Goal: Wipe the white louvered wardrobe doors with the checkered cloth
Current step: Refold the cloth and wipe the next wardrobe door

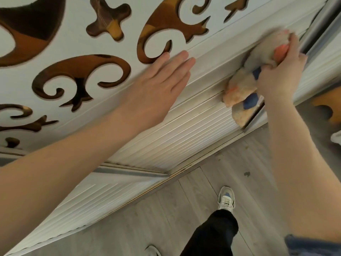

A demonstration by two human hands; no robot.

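Wiping in hand: right hand [280, 71] clenched round bunched cloth [245, 85] on door [184, 133] rail, left hand [158, 85] flat, fingers straight, bracing; next, slats below.

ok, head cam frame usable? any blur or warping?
Head view: blur smears the cloth and the right hand gripping it; the left hand, flat on the door, is fairly sharp; the wide-angle lens bows the door slats; the light is soft, with no harsh glare.
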